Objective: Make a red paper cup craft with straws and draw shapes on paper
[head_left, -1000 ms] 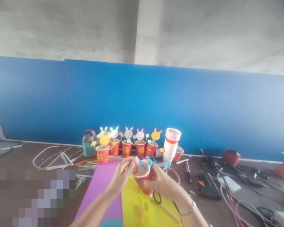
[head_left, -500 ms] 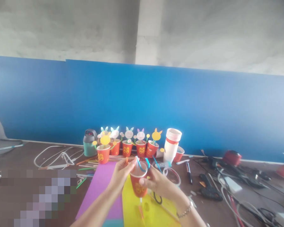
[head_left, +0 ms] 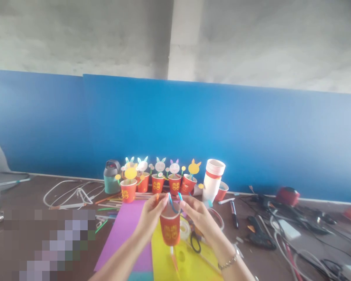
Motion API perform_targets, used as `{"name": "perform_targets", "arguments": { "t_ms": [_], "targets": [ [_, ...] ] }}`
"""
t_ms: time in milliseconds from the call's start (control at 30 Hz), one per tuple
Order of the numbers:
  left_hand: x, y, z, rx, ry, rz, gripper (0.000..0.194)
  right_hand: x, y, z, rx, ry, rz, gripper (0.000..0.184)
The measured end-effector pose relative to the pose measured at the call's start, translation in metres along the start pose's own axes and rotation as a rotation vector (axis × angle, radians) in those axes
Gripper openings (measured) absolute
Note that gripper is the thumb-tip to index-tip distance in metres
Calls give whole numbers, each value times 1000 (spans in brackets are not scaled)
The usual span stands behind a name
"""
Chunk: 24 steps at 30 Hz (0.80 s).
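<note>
A red paper cup [head_left: 170, 231] with yellow print hangs upright in front of me, just above the yellow sheet. My left hand [head_left: 154, 210] is closed at the cup's left rim, its fingertips pinching one end of a thin blue drinking straw [head_left: 172, 203]. This straw bends down across the cup's mouth. At the right rim, my right hand [head_left: 194, 210] pinches the straw's other blue end between thumb and fingers. Whether either hand also grips the rim is hard to see. Below the cup's base sticks out a narrow piece, whitish above and orange [head_left: 174, 260] lower down.
Yellow paper [head_left: 163, 269] and purple paper [head_left: 125, 238] lie beneath. Scissors [head_left: 195, 242] and a tape roll [head_left: 185, 230] sit right of the cup. Behind stand several decorated cups [head_left: 158, 184], a stack of white cups [head_left: 213, 179] and a teal bottle [head_left: 112, 177]. Cables and a glue gun [head_left: 260, 236] lie right.
My right hand has taken its thumb off the cup's front and moved up to the blue straw's end. The right end has shifted slightly left. My left hand stays nearly in place.
</note>
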<state>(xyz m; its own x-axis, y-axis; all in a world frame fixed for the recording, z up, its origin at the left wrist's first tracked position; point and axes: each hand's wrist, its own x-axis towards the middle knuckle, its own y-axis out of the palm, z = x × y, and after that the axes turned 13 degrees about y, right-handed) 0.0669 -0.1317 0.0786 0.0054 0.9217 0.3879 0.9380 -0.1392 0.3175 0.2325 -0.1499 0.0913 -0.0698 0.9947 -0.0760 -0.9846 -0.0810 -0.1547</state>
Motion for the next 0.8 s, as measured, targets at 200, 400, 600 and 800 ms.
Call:
{"name": "perform_targets", "arguments": {
  "t_ms": [200, 400, 600, 800],
  "targets": [
    [-4, 1, -4, -77, -52, -25, 47, -4, 9, 4, 34, -85, 284, 56],
    [-7, -4, 0, -278, -80, 165, 89, -6, 14, 8, 189, -79, 247, 53],
    [-4, -6, 4, -233, -91, 352, 93, -3, -3, 5, 140, -52, -37, 55],
    [-10, -3, 9, -121, -173, 479, 99, 0, -11, 9, -105, -201, -281, 26]
  ]
}}
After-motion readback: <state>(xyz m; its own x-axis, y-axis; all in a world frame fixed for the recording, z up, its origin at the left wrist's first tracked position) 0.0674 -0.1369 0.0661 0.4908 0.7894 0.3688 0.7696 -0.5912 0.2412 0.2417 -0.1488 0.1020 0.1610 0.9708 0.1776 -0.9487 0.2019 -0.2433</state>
